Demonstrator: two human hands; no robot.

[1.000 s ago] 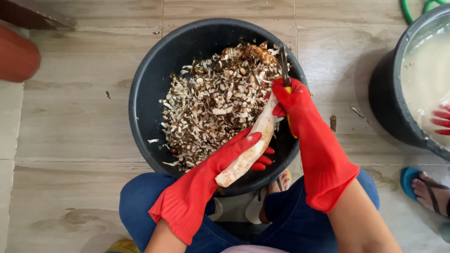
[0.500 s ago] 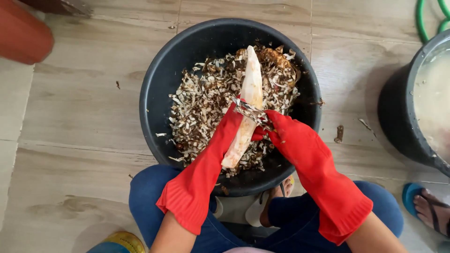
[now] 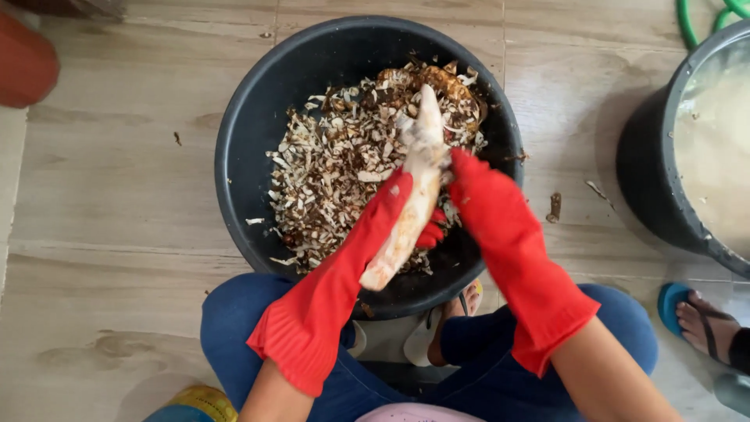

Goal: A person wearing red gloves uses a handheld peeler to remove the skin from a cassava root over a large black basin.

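Both my hands wear red rubber gloves over a black round basin (image 3: 250, 148) half full of brown and white peelings (image 3: 344, 172). My left hand (image 3: 394, 211) grips a long pale peeled root (image 3: 414, 199) that points away from me, tilted up over the basin. My right hand (image 3: 473, 184) is closed on the handle of a knife, pressed against the root's upper part; the blade is blurred and mostly hidden.
A second dark tub (image 3: 664, 180) with milky liquid stands at the right edge. Another person's foot in a blue sandal (image 3: 699, 316) rests below it. A green hose (image 3: 703, 19) lies at top right, a reddish pot (image 3: 27, 66) at top left. Tiled floor all round.
The root swung from lying slanted at the basin's near right to pointing away over the peelings. My right hand with the knife moved along it towards the far end.
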